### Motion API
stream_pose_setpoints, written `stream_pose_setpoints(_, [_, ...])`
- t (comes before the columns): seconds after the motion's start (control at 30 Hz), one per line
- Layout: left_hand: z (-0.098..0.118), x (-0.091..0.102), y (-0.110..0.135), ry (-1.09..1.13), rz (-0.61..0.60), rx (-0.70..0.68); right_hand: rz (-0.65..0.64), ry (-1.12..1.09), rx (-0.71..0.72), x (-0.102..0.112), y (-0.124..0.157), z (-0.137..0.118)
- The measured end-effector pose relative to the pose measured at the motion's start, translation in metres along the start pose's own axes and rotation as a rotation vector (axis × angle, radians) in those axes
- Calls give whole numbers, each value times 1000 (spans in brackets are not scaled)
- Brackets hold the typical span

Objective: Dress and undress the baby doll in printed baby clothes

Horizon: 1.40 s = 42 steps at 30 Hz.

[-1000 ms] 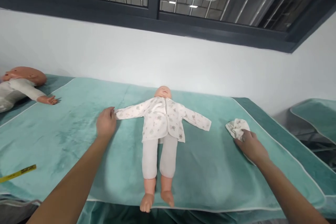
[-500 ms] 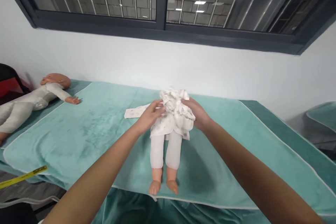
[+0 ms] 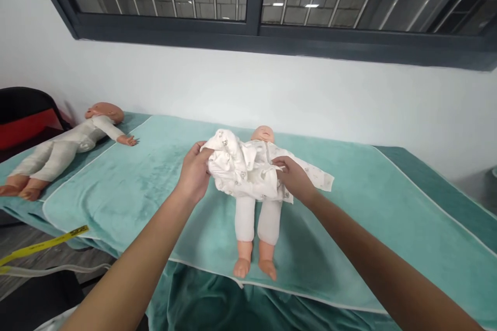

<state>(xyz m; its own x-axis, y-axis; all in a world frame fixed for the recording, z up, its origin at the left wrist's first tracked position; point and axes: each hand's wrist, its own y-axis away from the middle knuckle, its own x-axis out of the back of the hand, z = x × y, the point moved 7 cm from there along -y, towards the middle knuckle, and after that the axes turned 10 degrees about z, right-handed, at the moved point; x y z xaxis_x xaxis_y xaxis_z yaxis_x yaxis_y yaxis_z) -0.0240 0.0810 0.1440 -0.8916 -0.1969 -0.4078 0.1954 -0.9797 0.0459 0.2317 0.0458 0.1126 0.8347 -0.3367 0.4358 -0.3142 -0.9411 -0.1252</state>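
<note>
Rn, L fingers (image 3: 203, 155) & R fingers (image 3: 283, 162) clamp crumpled, printed cloth (image 3: 232, 171) over doll (image 3: 264, 132).

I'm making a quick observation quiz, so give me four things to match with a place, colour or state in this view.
1. bunched cloth
2. narrow strip at lower left
3. window frame
4. doll without a jacket

A. dark grey
B. held in the left hand and right hand
C. lying near the black chair
D. mostly yellow

Pairs: 1-B, 2-D, 3-A, 4-C
</note>
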Motion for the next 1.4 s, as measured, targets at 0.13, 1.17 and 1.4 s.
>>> stream_pose_setpoints(0.13, [25,-24,1,-154,-57,-94,81,111,569,4,21,-65])
stream_pose_setpoints(1.17, [42,-75,15,-124,-326,-105,-253,-217,364,6,-13,-136])
stream_pose_setpoints(1.4, [36,-83,46,-99,-636,136,-529,-358,213,5,3,-139])
